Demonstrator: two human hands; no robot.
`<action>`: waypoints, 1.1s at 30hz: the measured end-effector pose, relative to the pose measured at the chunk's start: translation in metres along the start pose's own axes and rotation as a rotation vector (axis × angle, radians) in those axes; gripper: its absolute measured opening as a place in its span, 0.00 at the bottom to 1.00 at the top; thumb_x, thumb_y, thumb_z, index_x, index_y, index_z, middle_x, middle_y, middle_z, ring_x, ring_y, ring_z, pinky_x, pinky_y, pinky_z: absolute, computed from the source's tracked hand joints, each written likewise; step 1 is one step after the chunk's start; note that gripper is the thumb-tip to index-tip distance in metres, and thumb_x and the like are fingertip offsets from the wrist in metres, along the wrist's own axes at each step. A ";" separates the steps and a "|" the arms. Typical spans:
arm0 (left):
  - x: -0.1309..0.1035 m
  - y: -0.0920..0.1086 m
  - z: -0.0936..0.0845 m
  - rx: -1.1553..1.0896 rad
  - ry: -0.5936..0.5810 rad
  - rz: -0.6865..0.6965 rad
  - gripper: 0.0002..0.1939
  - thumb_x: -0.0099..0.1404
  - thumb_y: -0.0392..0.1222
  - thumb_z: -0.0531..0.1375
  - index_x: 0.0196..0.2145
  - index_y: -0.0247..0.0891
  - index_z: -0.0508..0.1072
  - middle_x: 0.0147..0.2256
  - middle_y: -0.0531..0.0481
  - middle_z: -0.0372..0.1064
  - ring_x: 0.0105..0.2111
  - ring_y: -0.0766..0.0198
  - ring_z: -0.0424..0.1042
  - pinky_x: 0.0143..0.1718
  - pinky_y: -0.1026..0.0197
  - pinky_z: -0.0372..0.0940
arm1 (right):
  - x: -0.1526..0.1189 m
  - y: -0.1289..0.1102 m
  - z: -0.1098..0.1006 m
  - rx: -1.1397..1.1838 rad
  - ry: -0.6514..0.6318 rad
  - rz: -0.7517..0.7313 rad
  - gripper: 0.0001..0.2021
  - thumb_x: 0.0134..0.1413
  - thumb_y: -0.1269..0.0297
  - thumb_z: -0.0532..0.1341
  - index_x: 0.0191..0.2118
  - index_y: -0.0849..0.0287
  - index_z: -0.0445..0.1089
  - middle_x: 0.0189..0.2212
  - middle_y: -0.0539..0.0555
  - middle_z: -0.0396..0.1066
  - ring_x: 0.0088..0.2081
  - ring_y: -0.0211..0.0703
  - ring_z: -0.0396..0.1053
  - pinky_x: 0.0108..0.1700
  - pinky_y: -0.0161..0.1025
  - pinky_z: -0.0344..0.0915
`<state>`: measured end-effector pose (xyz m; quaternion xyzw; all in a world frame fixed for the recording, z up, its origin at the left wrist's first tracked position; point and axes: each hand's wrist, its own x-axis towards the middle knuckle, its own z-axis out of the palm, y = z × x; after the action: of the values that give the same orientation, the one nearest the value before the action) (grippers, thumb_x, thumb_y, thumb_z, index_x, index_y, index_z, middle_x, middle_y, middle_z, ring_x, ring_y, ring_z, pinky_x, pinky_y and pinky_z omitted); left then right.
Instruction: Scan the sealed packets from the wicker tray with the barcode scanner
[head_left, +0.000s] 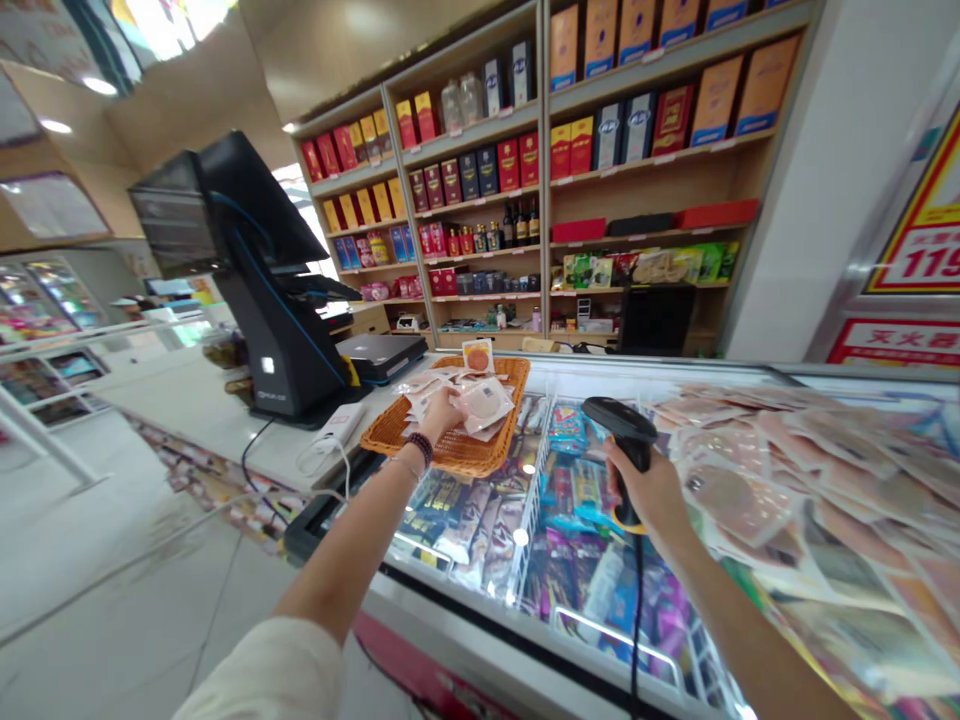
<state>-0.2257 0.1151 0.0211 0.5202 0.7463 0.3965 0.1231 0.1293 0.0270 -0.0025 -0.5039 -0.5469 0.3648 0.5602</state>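
Partly covered: flat packets [486, 402] in wicker basket [469, 462], under left hand [441, 412]; its fingertips hidden, so pinch or mere touch can't be told. Right hand [651, 492] wrapped round scanner [621, 420] above glass-topped case [457, 625]; cable [637, 620] cut off at bottom.

Wooden shelves [660, 190] stand beside a white pillar [806, 215]; ceiling lights [100, 86] glow above pale floor [112, 610].
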 end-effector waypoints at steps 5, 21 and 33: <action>-0.019 -0.006 -0.014 0.209 -0.050 0.025 0.37 0.50 0.32 0.71 0.58 0.32 0.71 0.41 0.42 0.79 0.40 0.53 0.78 0.45 0.56 0.70 | -0.002 -0.001 -0.002 0.028 0.001 -0.001 0.25 0.47 0.36 0.65 0.20 0.52 0.63 0.13 0.51 0.66 0.15 0.42 0.65 0.19 0.38 0.61; -0.085 0.029 -0.039 -0.010 0.155 0.160 0.05 0.65 0.40 0.61 0.33 0.38 0.75 0.27 0.49 0.76 0.33 0.57 0.78 0.37 0.60 0.70 | -0.005 -0.003 -0.002 0.078 0.008 -0.010 0.23 0.46 0.39 0.66 0.20 0.54 0.66 0.12 0.50 0.66 0.14 0.39 0.63 0.19 0.37 0.61; -0.116 0.097 0.087 -1.097 -0.104 0.092 0.21 0.54 0.49 0.73 0.34 0.40 0.66 0.31 0.49 0.77 0.34 0.59 0.80 0.42 0.55 0.76 | -0.003 0.001 -0.022 0.164 0.014 0.004 0.24 0.43 0.39 0.71 0.22 0.55 0.67 0.13 0.48 0.66 0.14 0.38 0.62 0.18 0.36 0.61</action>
<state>-0.0583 0.0676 0.0075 0.4307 0.3998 0.7060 0.3953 0.1501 0.0203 -0.0019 -0.4599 -0.5105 0.4060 0.6026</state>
